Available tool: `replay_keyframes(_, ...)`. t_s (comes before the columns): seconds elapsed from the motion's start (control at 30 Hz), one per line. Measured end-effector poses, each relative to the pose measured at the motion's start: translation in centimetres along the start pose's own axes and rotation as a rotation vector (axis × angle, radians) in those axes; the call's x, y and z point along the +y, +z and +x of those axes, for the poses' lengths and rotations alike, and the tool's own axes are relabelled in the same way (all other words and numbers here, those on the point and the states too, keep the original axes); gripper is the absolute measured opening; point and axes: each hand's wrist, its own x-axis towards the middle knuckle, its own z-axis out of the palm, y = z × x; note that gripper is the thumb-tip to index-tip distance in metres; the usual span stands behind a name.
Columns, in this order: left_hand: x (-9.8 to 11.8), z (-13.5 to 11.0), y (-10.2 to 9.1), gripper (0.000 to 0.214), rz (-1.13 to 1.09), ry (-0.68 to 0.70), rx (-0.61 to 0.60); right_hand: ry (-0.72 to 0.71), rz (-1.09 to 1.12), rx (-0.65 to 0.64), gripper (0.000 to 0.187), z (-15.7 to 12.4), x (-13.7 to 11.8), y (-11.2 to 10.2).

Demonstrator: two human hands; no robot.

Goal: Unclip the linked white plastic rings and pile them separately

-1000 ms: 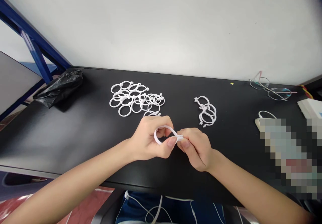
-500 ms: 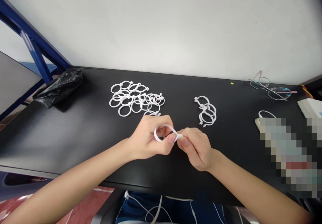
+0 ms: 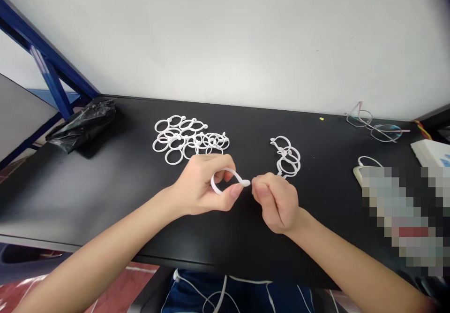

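Observation:
My left hand (image 3: pixel 202 186) is closed around a white plastic ring (image 3: pixel 228 178), held just above the black table (image 3: pixel 105 186). The ring's free end pokes out to the right. My right hand (image 3: pixel 276 202) is curled into a loose fist right beside that end, and I cannot make out whether its fingertips touch the ring. A pile of several loose white rings (image 3: pixel 188 138) lies behind my left hand. A short chain of linked white rings (image 3: pixel 286 157) lies behind my right hand.
A crumpled black plastic bag (image 3: pixel 82 121) sits at the table's far left corner, by a blue metal frame (image 3: pixel 49 71). Wire-rimmed glasses (image 3: pixel 374 126) lie at the far right. A white cable (image 3: pixel 365 160) and a blurred-out area are on the right.
My right hand has slipped a little to the right, off the ring's end. The ring's end now shows free between the hands. The view has shifted slightly.

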Motion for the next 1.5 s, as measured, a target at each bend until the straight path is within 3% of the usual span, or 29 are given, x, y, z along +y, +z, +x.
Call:
replay_keyframes(0.2,-1.0,0.2,-0.7,0.040,0.533,0.146,-0.006,0.076,-0.007,0.177,0.027,-0.9,0.7,-0.1)
replay_keyframes(0.43,-2.0,0.0,-0.5,0.040,0.792,-0.017,-0.067,0.033,0.004,0.147,0.026,-0.5,0.6,0.0)
replay_keyframes(0.63,-2.1,0.1,-0.5,0.034,0.867,-0.230,-0.199,0.053,0.014,0.135,0.026,-0.3,0.4,0.0)
replay_keyframes(0.83,-2.1,-0.1,-0.1,0.029,0.904,-0.321,-0.290,0.033,-0.054,0.106,0.026,0.0,0.1,-0.1)
replay_keyframes(1.33,-2.1,-0.1,-0.3,0.028,0.864,-0.347,-0.287,0.011,-0.148,0.077,0.023,0.5,-0.1,-0.4)
replay_keyframes(1.5,-2.1,-0.2,-0.3,0.028,0.865,-0.304,-0.256,0.004,-0.283,0.037,0.015,1.1,0.4,-0.4)
